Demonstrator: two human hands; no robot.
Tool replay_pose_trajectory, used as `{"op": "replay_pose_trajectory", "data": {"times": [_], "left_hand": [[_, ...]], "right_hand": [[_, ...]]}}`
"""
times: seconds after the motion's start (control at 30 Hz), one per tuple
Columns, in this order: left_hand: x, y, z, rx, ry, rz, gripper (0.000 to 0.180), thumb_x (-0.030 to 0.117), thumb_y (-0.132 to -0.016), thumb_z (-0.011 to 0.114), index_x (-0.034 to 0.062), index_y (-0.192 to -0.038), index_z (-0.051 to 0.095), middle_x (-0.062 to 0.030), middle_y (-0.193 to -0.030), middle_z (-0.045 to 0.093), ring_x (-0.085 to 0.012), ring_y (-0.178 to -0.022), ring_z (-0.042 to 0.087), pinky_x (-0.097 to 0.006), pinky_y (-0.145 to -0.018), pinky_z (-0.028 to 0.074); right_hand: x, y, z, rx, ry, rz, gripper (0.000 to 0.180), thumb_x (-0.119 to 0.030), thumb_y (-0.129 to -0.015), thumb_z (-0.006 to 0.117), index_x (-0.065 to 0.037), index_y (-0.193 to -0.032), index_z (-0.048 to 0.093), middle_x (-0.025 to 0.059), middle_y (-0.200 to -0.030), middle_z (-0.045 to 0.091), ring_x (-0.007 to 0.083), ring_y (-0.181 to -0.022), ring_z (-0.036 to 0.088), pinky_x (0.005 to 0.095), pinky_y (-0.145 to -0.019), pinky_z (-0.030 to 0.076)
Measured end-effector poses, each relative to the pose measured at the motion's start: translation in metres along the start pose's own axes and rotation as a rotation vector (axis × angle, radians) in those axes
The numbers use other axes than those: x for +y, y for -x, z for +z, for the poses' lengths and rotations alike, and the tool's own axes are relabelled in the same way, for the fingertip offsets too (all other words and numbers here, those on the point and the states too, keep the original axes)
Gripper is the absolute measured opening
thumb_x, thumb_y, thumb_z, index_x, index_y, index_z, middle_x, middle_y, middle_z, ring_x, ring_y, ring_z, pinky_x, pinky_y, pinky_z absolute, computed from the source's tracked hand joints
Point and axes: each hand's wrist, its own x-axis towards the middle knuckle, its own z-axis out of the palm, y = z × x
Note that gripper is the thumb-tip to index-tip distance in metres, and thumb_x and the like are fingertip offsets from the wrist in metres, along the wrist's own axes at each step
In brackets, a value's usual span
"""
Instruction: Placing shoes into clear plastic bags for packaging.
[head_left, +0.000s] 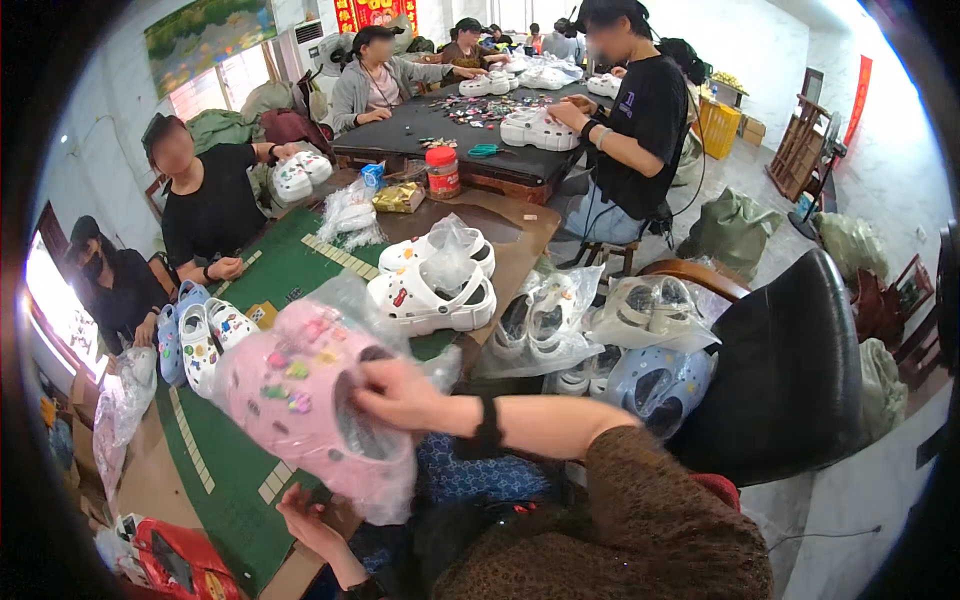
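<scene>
the green table runs away from the person, carrying white clogs in loose plastic further up and a row of blue and white clogs at its left edge. nearer, over its lower part, a pair of pink clogs studded with small charms sits in a clear plastic bag. the right hand pinches the bag's mouth against the clogs, its grip closed on the plastic. the left hand lies palm up below the bag, fingers loose, holding nothing. bagging looks nearly done; closing it calls for gathering the open film.
</scene>
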Motion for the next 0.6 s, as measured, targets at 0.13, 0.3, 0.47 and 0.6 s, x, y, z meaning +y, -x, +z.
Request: {"op": "replay_pose_trajectory", "data": {"times": [0.13, 0.3, 0.47, 0.6], "left_hand": [[-0.006, -0.002, -0.007, -0.058, 0.022, 0.013, 0.042, 0.041, -0.106, 0.043, 0.0054, -0.107, 0.066, -0.0012, -0.104, 0.064, -0.0113, -0.091, 0.057, -0.024, -0.064, 0.042], [0.003, 0.001, 0.001, -0.1, 0.002, 0.076, 0.032, 0.031, -0.107, 0.046, 0.0057, -0.104, 0.065, -0.0001, -0.1, 0.063, -0.0103, -0.088, 0.057, -0.023, -0.063, 0.042], [0.003, 0.001, -0.001, -0.124, 0.015, 0.101, 0.031, 0.03, -0.106, 0.047, 0.0051, -0.102, 0.065, 0.0, -0.097, 0.063, -0.009, -0.086, 0.055, -0.023, -0.062, 0.041], [0.008, 0.005, 0.006, -0.138, -0.051, 0.098, 0.029, 0.028, -0.106, 0.049, 0.0043, -0.098, 0.065, 0.0004, -0.09, 0.063, -0.0076, -0.081, 0.055, -0.022, -0.06, 0.04]], "right_hand": [[-0.055, 0.019, -0.119, 0.036, -0.032, 0.467, 0.011, -0.011, -0.09, 0.059, -0.003, -0.083, 0.064, 0.0005, -0.07, 0.057, 0.0103, -0.064, 0.056, 0.0304, -0.057, 0.046], [-0.059, 0.079, -0.296, 0.377, 0.146, 0.432, 0.023, -0.021, -0.098, 0.059, -0.001, -0.104, 0.068, -0.0032, -0.096, 0.063, 0.006, -0.084, 0.056, 0.0243, -0.07, 0.046], [-0.044, 0.165, -0.465, 0.666, 0.368, 0.545, 0.023, -0.022, -0.096, 0.061, -0.001, -0.101, 0.07, -0.0001, -0.09, 0.066, 0.0094, -0.086, 0.059, 0.0243, -0.072, 0.047], [-0.025, 0.242, -0.499, 1.007, -0.05, 0.546, 0.032, -0.022, -0.097, 0.059, 0.0, -0.12, 0.065, 0.0093, -0.109, 0.07, 0.0194, -0.095, 0.066, 0.0334, -0.083, 0.053]]}}
